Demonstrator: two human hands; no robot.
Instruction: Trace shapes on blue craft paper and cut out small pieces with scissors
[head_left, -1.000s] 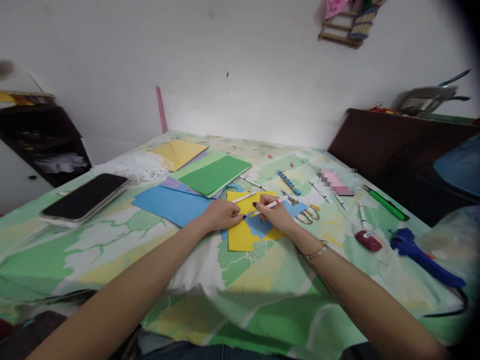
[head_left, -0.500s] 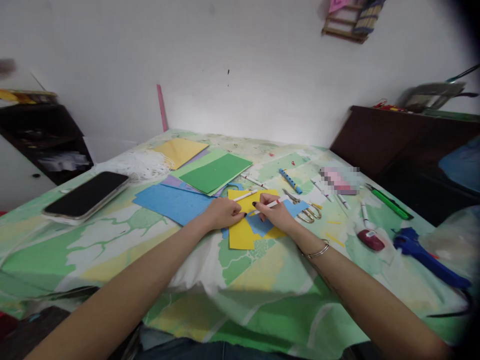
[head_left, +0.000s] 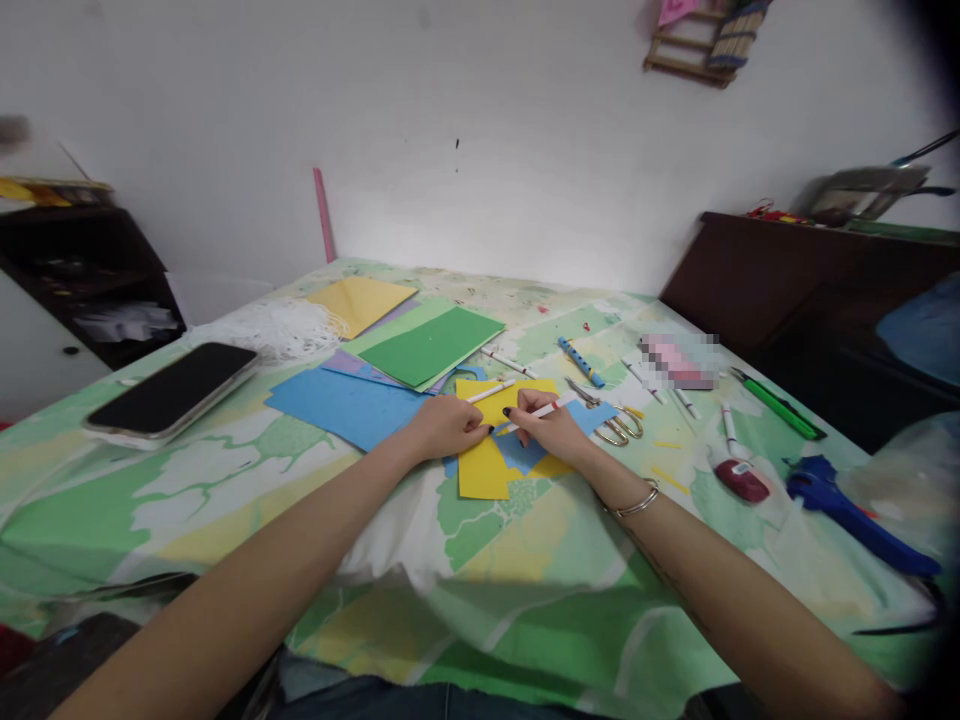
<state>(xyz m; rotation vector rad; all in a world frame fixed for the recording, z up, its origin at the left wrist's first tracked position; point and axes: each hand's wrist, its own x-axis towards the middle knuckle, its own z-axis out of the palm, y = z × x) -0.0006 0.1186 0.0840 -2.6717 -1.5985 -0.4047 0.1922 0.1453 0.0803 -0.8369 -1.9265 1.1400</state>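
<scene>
My right hand (head_left: 547,425) is closed round a white pen (head_left: 545,409) with a red band, its tip pointing left over a cut blue paper piece (head_left: 521,455). That piece lies on yellow paper (head_left: 481,478). My left hand (head_left: 448,427) rests at the left edge of the yellow paper, fingers curled; a second white pen (head_left: 491,391) lies by its knuckles. Whether the left fingers grip anything is hidden. Just right of my right hand are gold-handled scissors (head_left: 611,425), partly under blue paper.
Green paper (head_left: 433,345) and blue sheets (head_left: 352,405) lie left of centre. A phone (head_left: 176,390) is at the far left. A blue glue gun (head_left: 859,520), red object (head_left: 742,480) and green cutter (head_left: 778,405) are on the right. Several pens lie near them.
The pen in my right hand has tilted slightly and its tip has shifted a little to the left. My left hand has stayed in place.
</scene>
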